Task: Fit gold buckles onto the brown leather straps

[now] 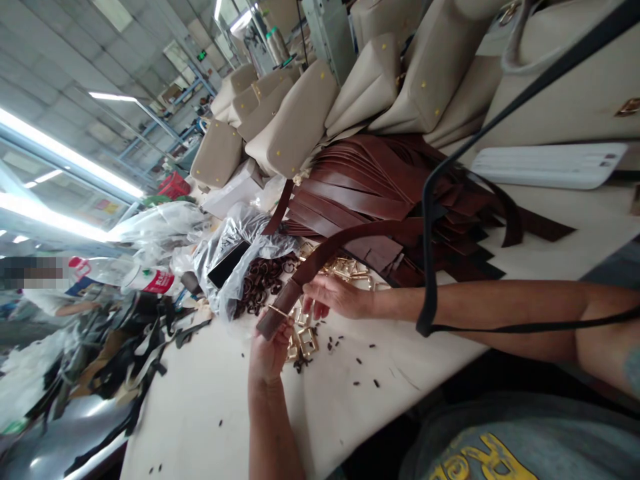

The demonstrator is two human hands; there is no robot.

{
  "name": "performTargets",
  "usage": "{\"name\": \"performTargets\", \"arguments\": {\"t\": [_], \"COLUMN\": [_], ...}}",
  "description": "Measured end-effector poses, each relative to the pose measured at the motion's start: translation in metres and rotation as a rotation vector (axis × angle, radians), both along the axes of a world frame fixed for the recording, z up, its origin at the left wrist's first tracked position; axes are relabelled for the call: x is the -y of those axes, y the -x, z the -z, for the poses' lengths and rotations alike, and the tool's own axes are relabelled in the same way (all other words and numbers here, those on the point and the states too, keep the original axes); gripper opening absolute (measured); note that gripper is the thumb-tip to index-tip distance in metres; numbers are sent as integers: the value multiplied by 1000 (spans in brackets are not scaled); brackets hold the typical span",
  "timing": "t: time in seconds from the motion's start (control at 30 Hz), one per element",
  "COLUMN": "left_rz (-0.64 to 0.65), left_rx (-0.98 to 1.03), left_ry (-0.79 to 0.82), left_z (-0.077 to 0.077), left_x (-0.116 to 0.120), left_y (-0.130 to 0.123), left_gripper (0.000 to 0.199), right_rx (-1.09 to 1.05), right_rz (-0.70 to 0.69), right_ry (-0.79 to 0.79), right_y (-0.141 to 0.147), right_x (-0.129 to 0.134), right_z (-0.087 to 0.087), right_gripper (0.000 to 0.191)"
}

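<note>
My left hand (pixel 273 350) is closed on the end of a brown leather strap (pixel 345 233), where a thin gold buckle (pixel 278 311) sits across it. The strap runs up and back to the right from there. My right hand (pixel 343 297) is beside the strap just above the buckle, fingertips at its edge and fingers apart. Loose gold buckles (pixel 306 340) lie on the table below and behind my hands. A heap of small dark brown leather loops (pixel 257 283) lies just beyond.
A big bundle of brown straps (pixel 360 180) covers the table behind, with beige handbags (pixel 295 127) stacked past it. A clear plastic bag (pixel 240 227) with a black phone (pixel 229 263) lies to the left. Small dark bits dot the white tabletop (pixel 210 393). A black cord (pixel 427 233) hangs across the view.
</note>
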State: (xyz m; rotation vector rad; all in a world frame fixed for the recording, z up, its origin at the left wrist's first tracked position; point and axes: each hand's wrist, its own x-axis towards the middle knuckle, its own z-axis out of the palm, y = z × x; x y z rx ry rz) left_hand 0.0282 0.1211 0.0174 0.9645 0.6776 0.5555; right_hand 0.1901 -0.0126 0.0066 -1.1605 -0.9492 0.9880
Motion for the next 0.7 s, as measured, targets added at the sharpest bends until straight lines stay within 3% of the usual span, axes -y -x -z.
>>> {"name": "performTargets", "arguments": {"t": [0.1, 0.27, 0.33, 0.47, 0.57, 0.7], "left_rz": [105, 294, 324, 252, 129, -39], "left_rx": [-87, -170, -179, -152, -115, -69], "left_ry": [-78, -243, -308, -318, -282, -262], "left_z": [-3, 2, 8, 15, 15, 14], "left_x": [11, 26, 29, 32, 33, 33], "left_y": [-4, -7, -8, -15, -20, -21], "left_gripper": [37, 32, 31, 35, 37, 39], "right_rx": [64, 373, 257, -82, -99, 11], "right_rz": [86, 171, 179, 131, 47, -78], "right_ry": [-33, -71, -37, 57, 91, 82], "right_y": [-8, -24, -27, -26, -22, -13], "right_x": [4, 10, 7, -4, -8, -7], "right_z": [-14, -30, -27, -12, -1, 7], "right_gripper": [56, 36, 34, 35, 38, 25]}}
